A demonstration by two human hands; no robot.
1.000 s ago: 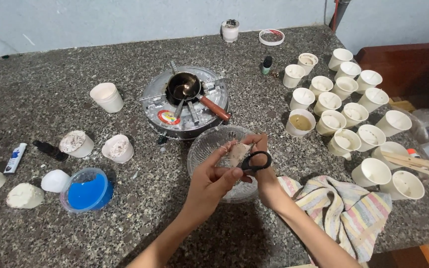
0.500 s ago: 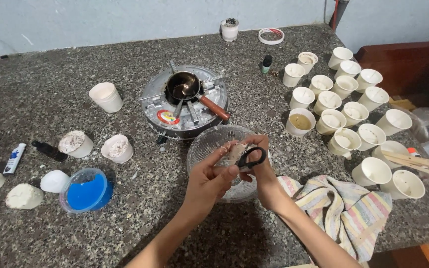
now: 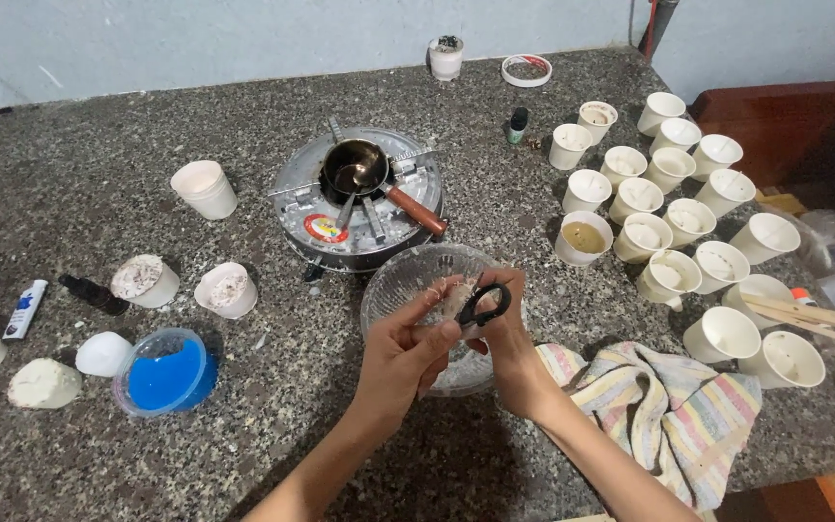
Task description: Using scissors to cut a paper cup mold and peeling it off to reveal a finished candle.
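scissors (image 3: 484, 304) clenched in right hand (image 3: 504, 340) over clear bowl (image 3: 398, 280), bench centre. left hand (image 3: 400, 356) pinches pale lump (image 3: 451, 302), likely light, crumbly; grip best by its near end. stove (image 3: 364, 208) beyond.

Lighting even, soft and moderately bright across the granite table (image 3: 244, 116). Short, faint shadows lie beneath the paper cups (image 3: 698, 213). Slight glare on the metal stove (image 3: 364, 208). Focus sharp at centre; mild wide-angle bending toward the table's far corners.
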